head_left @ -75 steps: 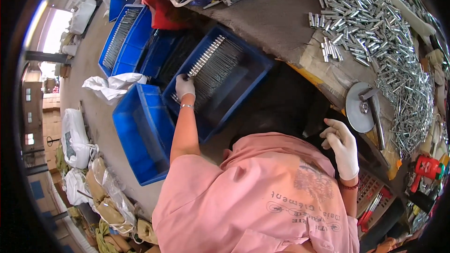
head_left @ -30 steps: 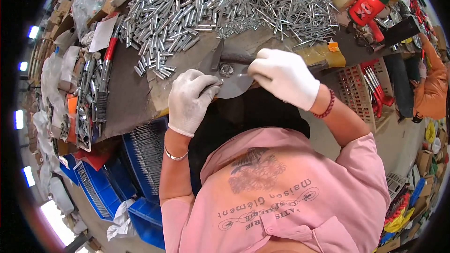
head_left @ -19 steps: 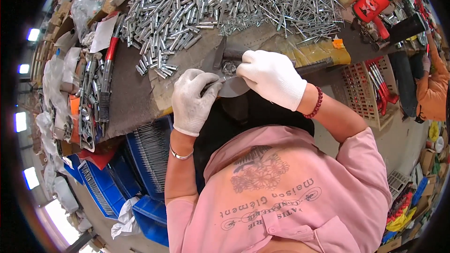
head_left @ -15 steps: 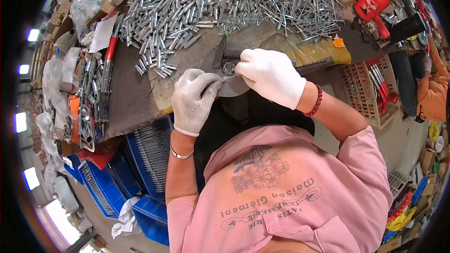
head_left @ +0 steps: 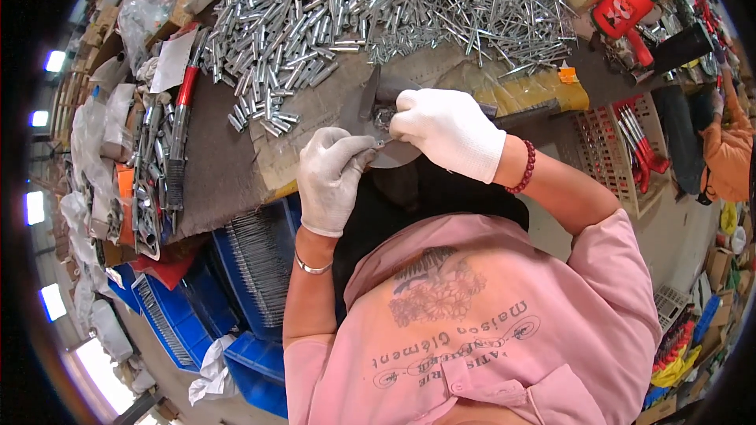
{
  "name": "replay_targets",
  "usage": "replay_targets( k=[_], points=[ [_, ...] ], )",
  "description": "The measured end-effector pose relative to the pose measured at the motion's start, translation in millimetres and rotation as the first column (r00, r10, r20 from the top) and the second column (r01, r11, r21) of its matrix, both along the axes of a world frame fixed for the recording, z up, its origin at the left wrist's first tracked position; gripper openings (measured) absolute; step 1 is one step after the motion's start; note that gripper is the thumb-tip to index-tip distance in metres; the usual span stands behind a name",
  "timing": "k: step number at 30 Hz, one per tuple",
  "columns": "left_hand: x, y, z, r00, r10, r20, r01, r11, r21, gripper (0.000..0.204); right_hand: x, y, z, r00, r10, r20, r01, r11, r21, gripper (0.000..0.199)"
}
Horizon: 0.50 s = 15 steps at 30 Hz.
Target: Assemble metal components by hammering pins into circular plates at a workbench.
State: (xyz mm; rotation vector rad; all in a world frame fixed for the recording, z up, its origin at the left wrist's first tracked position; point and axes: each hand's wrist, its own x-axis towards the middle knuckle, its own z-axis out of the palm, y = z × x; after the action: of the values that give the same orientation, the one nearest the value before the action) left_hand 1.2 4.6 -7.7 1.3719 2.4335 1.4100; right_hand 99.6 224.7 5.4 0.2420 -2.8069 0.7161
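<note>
Both my hands wear white knitted gloves and meet over the front edge of the bench. My left hand (head_left: 335, 177), its glove greyed at the fingers, pinches a small shiny metal part (head_left: 380, 143) whose end shows at the fingertips. Close against it, my right hand (head_left: 449, 130) is closed on a thin metal pin, mostly hidden by the fingers. Just beyond the fingertips stands a dark metal block fixture (head_left: 369, 94), partly covered by my right hand. Below the hands shows a rounded grey plate (head_left: 394, 157).
Metal sleeves (head_left: 295, 31) and long thin pins (head_left: 488, 8) lie heaped across the bench. Tools with a red-handled bar (head_left: 187, 86) lie left. A red bottle (head_left: 626, 4) stands far right. Blue bins (head_left: 256, 267) and a plastic crate (head_left: 606, 149) are below. Another person (head_left: 728, 153) is at right.
My left hand has shifted slightly right, and my right hand has come slightly nearer to me. The small metal part now shows more clearly between the fingertips.
</note>
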Motion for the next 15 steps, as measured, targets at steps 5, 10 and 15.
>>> replay_targets(
  k=[5,10,15],
  points=[
    [2.0,-0.8,0.3,0.999,0.028,0.029,-0.029,1.000,0.009,0.019,-12.4,26.3,4.9,0.984,-0.072,-0.161,0.053,0.991,-0.124,0.010],
    [1.2,1.0,0.3,1.000,0.008,0.001,-0.008,1.000,0.023,0.018,-58.8,57.0,-2.7,0.962,-0.272,-0.027,0.272,0.944,0.185,0.013],
    [2.8,2.1,0.6,0.999,0.021,-0.028,-0.020,0.999,0.038,0.017,-82.3,43.7,-1.9,0.960,-0.276,0.049,0.264,0.948,0.176,0.015]
  ],
)
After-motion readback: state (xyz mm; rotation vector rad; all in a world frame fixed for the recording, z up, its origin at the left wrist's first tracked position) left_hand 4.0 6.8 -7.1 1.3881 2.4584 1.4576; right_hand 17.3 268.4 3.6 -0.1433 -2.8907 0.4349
